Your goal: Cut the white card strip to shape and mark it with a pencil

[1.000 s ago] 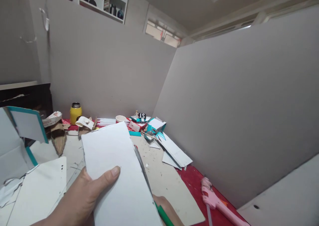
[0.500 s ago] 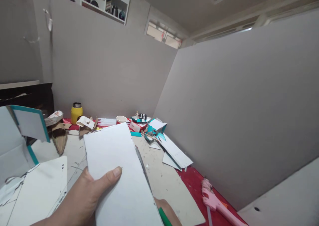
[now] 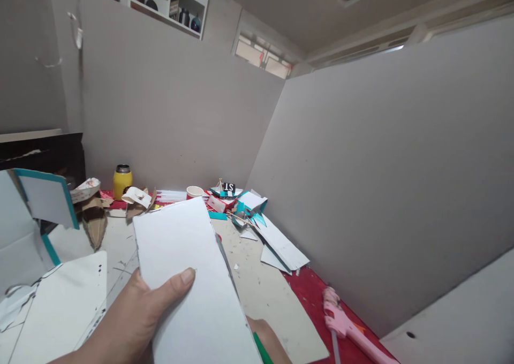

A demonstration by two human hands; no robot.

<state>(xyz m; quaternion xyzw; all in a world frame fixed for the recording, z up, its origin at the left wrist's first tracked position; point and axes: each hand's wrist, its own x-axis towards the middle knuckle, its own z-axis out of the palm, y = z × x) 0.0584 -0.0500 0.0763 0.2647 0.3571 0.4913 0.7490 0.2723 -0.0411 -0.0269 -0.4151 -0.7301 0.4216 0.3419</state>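
Observation:
A white sheet of cardboard [image 3: 188, 278] is held up in front of me, tilted. My left hand [image 3: 148, 305] grips its left side, thumb flat on the face and fingers hidden behind. Low at the cardboard's right edge, my right hand [image 3: 267, 337] is mostly covered by it. A green handle [image 3: 262, 349] shows against that hand, and a narrow grey strip, perhaps a blade, runs along the cardboard's edge above it. The kind of tool is hidden.
A pink glue gun [image 3: 345, 321] lies on the red cloth [image 3: 309, 289] at right. Cardboard scraps [image 3: 281, 241] lie beside the partition. A yellow bottle [image 3: 122, 183] and paper cup [image 3: 195, 192] stand at the back. Folded white cardboard [image 3: 48, 198] is at left.
The view has shifted very slightly. A small red spot now shows beside the cardboard's right edge, and the green handle shows a little less. The left hand keeps its grip.

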